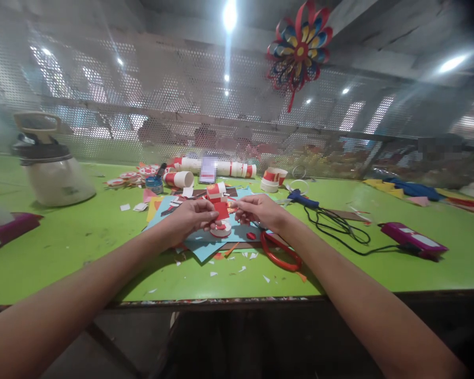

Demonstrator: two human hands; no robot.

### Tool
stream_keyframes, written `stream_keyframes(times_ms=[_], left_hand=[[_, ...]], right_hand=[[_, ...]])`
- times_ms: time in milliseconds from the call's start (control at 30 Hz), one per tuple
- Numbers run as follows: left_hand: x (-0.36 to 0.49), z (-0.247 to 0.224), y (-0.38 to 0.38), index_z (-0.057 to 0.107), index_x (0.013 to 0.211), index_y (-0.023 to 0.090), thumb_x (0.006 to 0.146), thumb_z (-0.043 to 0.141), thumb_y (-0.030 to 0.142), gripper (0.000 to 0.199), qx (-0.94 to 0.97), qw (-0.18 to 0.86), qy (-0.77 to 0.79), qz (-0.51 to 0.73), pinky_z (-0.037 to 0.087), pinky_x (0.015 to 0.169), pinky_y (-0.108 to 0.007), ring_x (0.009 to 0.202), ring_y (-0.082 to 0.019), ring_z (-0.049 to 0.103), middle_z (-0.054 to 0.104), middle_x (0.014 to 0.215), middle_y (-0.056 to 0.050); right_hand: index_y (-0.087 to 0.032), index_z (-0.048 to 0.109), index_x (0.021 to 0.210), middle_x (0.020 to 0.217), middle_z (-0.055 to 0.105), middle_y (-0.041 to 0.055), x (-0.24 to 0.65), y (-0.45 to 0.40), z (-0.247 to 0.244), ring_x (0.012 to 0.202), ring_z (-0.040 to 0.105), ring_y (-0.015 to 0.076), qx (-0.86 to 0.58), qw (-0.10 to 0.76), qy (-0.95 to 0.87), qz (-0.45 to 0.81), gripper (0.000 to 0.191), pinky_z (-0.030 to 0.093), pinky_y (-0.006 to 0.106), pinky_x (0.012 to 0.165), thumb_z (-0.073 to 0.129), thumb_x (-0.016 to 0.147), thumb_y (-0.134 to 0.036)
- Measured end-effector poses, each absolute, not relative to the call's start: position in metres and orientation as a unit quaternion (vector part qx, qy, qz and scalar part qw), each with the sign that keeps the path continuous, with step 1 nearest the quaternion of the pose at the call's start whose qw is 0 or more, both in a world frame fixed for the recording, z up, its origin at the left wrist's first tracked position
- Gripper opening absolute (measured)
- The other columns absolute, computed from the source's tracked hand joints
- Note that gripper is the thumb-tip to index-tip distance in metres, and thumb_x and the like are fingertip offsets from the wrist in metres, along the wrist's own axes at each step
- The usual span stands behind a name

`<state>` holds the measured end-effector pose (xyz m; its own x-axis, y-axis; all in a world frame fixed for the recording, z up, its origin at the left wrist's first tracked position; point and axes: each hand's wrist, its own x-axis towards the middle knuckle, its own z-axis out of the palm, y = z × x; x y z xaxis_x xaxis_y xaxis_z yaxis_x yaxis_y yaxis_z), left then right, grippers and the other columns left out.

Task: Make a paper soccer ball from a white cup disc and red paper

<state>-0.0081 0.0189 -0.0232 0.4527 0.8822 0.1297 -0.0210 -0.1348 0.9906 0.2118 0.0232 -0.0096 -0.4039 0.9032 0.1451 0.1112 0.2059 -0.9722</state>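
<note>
Between finger and thumb of my left hand (195,218) is a small red paper piece (221,211). My right hand (256,210) is closed in a pinch just right of the red piece; what its fingertips hold is too small to make out. Below the red piece, a round white and red paper item (221,229) lies on light blue paper (204,250). Red-handled scissors (280,257) rest beneath my right wrist, their blades hidden. A cut red and white cup piece (216,190) stands behind my hands.
On the green table (122,279) are a large jug (57,176) at left, paper cups (213,166) and a phone (208,169) behind, a blue glue gun (303,199) with a looping cord, and a purple box (414,239) at right. A paper flower (300,51) hangs above.
</note>
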Motion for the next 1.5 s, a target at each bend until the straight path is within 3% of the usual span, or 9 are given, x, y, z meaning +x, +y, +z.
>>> stream_keyframes(times_ms=[167, 567, 767, 933, 1167, 1333, 1500], left_hand=[[-0.006, -0.021, 0.015, 0.060, 0.069, 0.020, 0.066, 0.076, 0.034, 0.021, 0.632, 0.587, 0.323, 0.390, 0.046, 0.055, -0.030, 0.056, -0.014, 0.059, 0.064, 0.061, -0.001], [-0.005, -0.022, 0.014, 0.063, 0.074, 0.017, 0.075, 0.071, 0.031, 0.016, 0.618, 0.622, 0.307, 0.371, 0.045, 0.057, -0.028, 0.059, -0.014, 0.061, 0.067, 0.065, -0.002], [-0.009, -0.024, 0.017, 0.062, 0.074, 0.014, 0.079, 0.069, 0.027, 0.015, 0.614, 0.631, 0.293, 0.374, 0.044, 0.057, -0.022, 0.058, -0.011, 0.059, 0.068, 0.064, -0.003], [-0.012, -0.023, 0.019, 0.061, 0.072, 0.014, 0.085, 0.062, 0.025, 0.017, 0.602, 0.643, 0.287, 0.376, 0.046, 0.056, -0.024, 0.060, -0.013, 0.063, 0.072, 0.071, -0.010], [-0.013, -0.021, 0.022, 0.060, 0.077, 0.014, 0.084, 0.063, 0.019, 0.009, 0.574, 0.639, 0.322, 0.399, 0.049, 0.055, -0.022, 0.066, -0.016, 0.068, 0.074, 0.075, -0.012], [-0.022, -0.018, 0.033, 0.055, 0.070, 0.015, 0.073, 0.070, 0.007, 0.018, 0.545, 0.609, 0.362, 0.449, 0.050, 0.054, -0.020, 0.064, -0.015, 0.069, 0.072, 0.067, -0.007], [-0.039, -0.011, 0.044, 0.061, 0.072, 0.013, 0.074, 0.066, 0.004, 0.010, 0.528, 0.570, 0.391, 0.494, 0.049, 0.052, -0.020, 0.057, -0.012, 0.064, 0.070, 0.064, -0.006]], right_hand=[[-0.012, 0.067, 0.066, 0.058, 0.064, 0.0003, 0.199, 0.010, -0.007, 0.052, 0.056, 0.0094, -0.362, 0.351, -0.710, 0.491, 0.024, 0.043, 0.023, 0.050, 0.072, 0.076, -0.034], [-0.015, 0.061, 0.061, 0.051, 0.059, -0.0024, 0.197, 0.007, -0.010, 0.045, 0.049, 0.0075, -0.345, 0.348, -0.737, 0.465, 0.026, 0.038, 0.021, 0.045, 0.070, 0.077, -0.033], [-0.015, 0.062, 0.064, 0.053, 0.059, -0.0023, 0.199, 0.015, -0.011, 0.044, 0.049, 0.0074, -0.372, 0.429, -0.700, 0.434, 0.027, 0.037, 0.021, 0.042, 0.071, 0.075, -0.037], [-0.015, 0.056, 0.062, 0.051, 0.056, -0.0045, 0.210, 0.028, -0.011, 0.040, 0.046, 0.0059, -0.431, 0.476, -0.655, 0.398, 0.033, 0.034, 0.020, 0.039, 0.065, 0.082, -0.040], [-0.012, 0.060, 0.078, 0.063, 0.057, -0.0052, 0.213, 0.033, -0.015, 0.046, 0.051, 0.0058, -0.511, 0.422, -0.665, 0.345, 0.027, 0.044, 0.019, 0.045, 0.055, 0.095, -0.033], [-0.013, 0.062, 0.099, 0.087, 0.065, 0.0017, 0.219, 0.038, -0.014, 0.067, 0.062, 0.0116, -0.560, 0.395, -0.663, 0.299, 0.022, 0.054, 0.027, 0.060, 0.055, 0.095, -0.033], [-0.014, 0.061, 0.109, 0.102, 0.065, 0.0054, 0.225, 0.042, -0.014, 0.082, 0.065, 0.0161, -0.594, 0.361, -0.668, 0.267, 0.024, 0.056, 0.034, 0.071, 0.055, 0.095, -0.033]])
